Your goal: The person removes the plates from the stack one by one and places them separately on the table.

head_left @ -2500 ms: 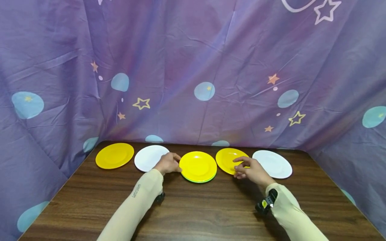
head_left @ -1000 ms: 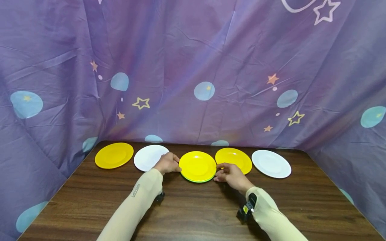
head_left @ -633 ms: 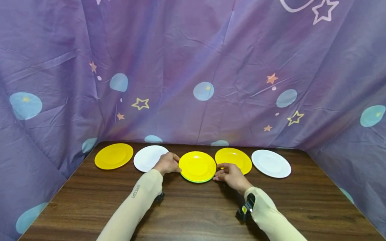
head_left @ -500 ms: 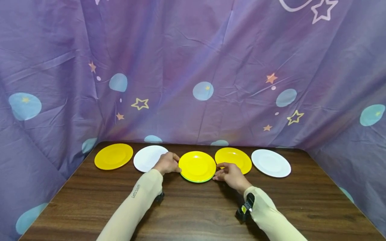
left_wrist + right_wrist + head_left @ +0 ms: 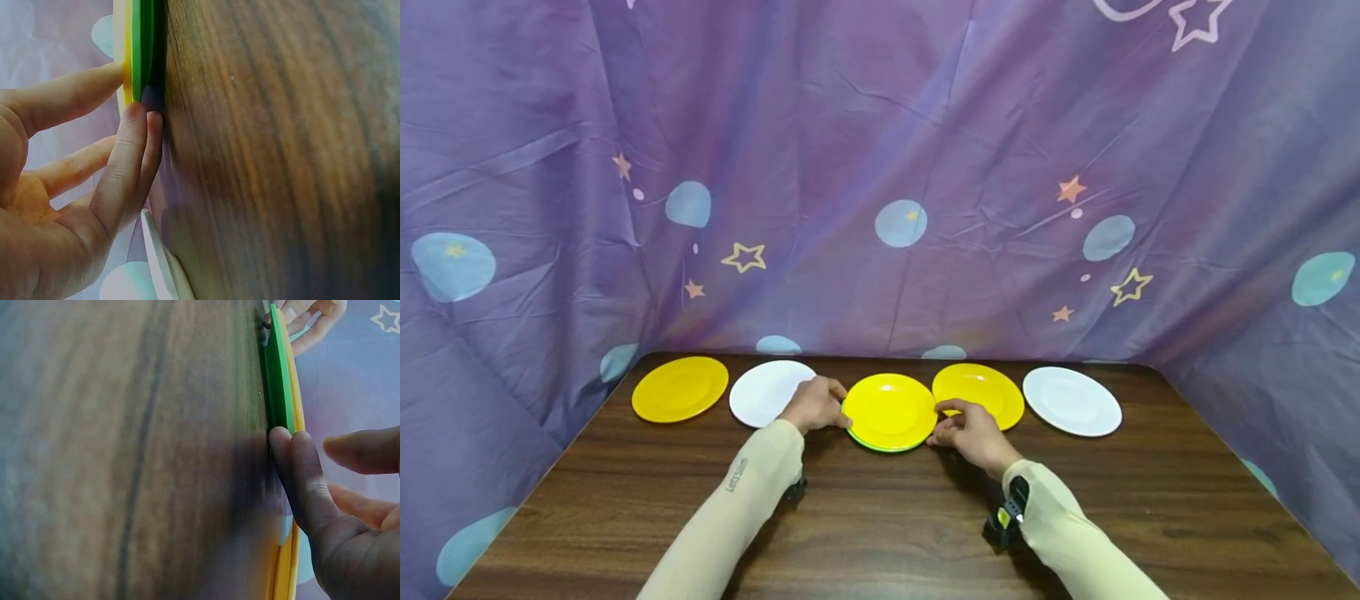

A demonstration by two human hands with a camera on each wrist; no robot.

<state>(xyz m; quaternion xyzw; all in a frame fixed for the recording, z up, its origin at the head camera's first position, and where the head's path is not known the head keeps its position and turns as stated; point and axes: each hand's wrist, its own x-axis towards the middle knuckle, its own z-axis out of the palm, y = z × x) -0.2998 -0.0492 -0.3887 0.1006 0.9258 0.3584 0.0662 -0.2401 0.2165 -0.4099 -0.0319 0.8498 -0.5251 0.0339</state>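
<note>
A yellow plate (image 5: 891,410) lies on a green plate (image 5: 279,381) in the middle of the back row, its green rim showing at the lower left. My left hand (image 5: 814,406) pinches the yellow plate's left rim; in the left wrist view one fingertip touches the yellow edge and another digit rests by the green edge. At the right side my right hand (image 5: 973,433) has two digits touching the stacked rims. Its upper finger (image 5: 365,450) is apart from the plates in the right wrist view. Fingertips under the rims are partly hidden.
To the left lie another yellow plate (image 5: 680,389) and a white plate (image 5: 763,393), partly behind my left hand. To the right are a yellow plate (image 5: 988,387) and a white plate (image 5: 1071,402). A purple curtain (image 5: 880,283) hangs behind the wooden table (image 5: 880,533).
My right hand has come left from over the right yellow plate to the middle stack. Its upper finger has risen slightly. The top yellow plate now sits slightly offset from the green one.
</note>
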